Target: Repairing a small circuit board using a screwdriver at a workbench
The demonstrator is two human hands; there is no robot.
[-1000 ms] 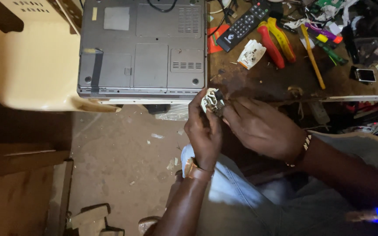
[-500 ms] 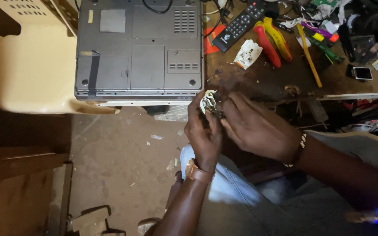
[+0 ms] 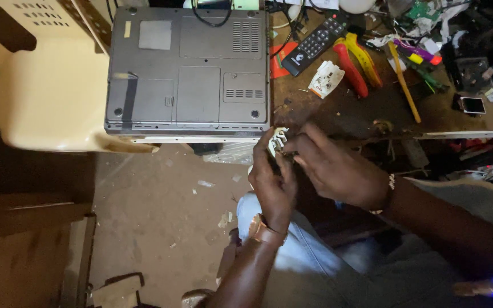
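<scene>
the left hand [image 3: 272, 185] and right hand [image 3: 338, 171] were both pinched shut on a small white part [image 3: 278, 140] just below the upturned grey laptop [image 3: 189, 71], a light, likely brittle piece best gripped by its edges.

Upturned grey laptop [image 3: 188, 71] upper centre, overhanging a cream plastic chair [image 3: 41, 97] at upper left. Black remote control [image 3: 315, 44], red-and-yellow pliers [image 3: 356, 63] and a yellow-handled tool [image 3: 403, 82] upper right on the cluttered bench [image 3: 343, 111].
</scene>
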